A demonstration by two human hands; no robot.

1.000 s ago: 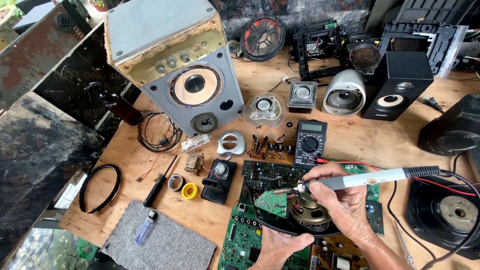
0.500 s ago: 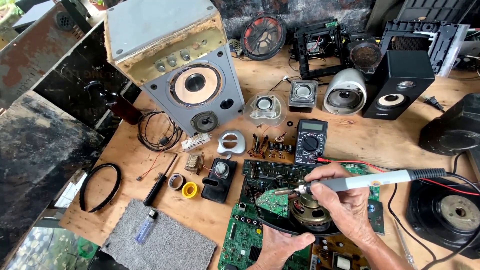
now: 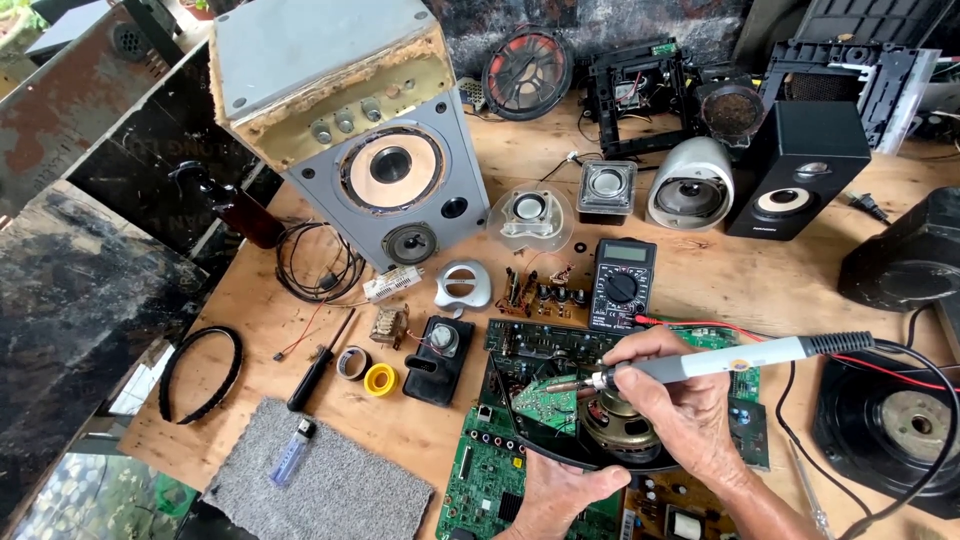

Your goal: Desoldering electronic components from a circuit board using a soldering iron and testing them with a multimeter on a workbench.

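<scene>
Right hand [image 3: 672, 400] grips soldering iron [image 3: 715, 363], tip on small green board [image 3: 546, 403]; left hand [image 3: 565, 490] pinches black speaker frame [image 3: 530, 448].

Single head cam, looking steeply down at a cluttered wooden tabletop [image 3: 800, 290]

Just one view here, so nothing overlaps with another camera. It sits above the near edge and faces forward and down, close enough that the right hand [image 3: 680, 400] and left hand [image 3: 565, 495] fill the bottom centre, cut off at the lower edge. The big grey speaker cabinet [image 3: 390, 190] sits upper left, and the far edge with the black frames runs along the top.
</scene>
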